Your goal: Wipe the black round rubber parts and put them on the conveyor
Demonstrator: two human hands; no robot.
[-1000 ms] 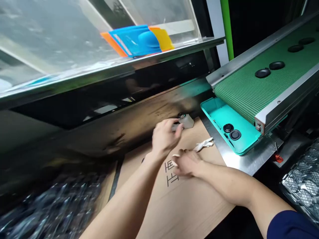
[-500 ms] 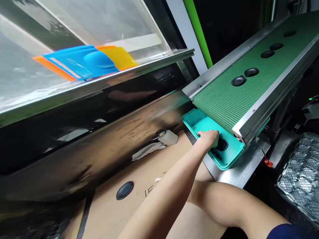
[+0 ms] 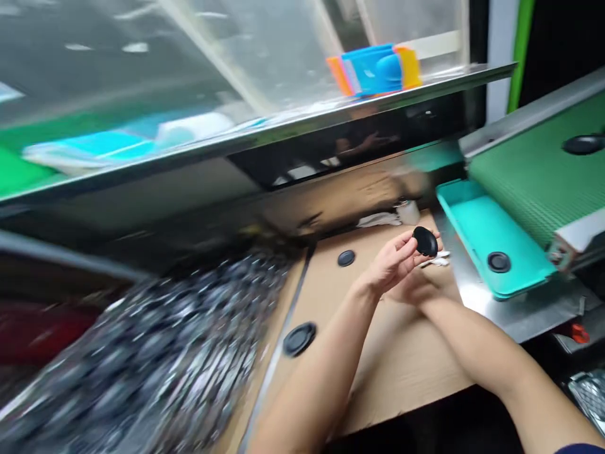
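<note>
My left hand pinches a round black plastic cap above the cardboard, its thumb on the near edge. My right hand is blurred and partly hidden behind the left one; its fingers do not show clearly. Beneath them lies the cardboard sheet, bearing two similar caps: a smaller-looking cap farther back and a nearer cap by its left edge. Another cap rests in the teal tray to the right of my hands.
A green conveyor belt with a black cap ends over the tray. At left stand blurred clear plastic trays of dark pieces. A white container sits behind. A metal ledge crosses above, carrying a blue-orange packet.
My left hand has left the teal tray and come back over the cardboard with a black cap. The view has swung left, bringing the plastic trays into sight.
</note>
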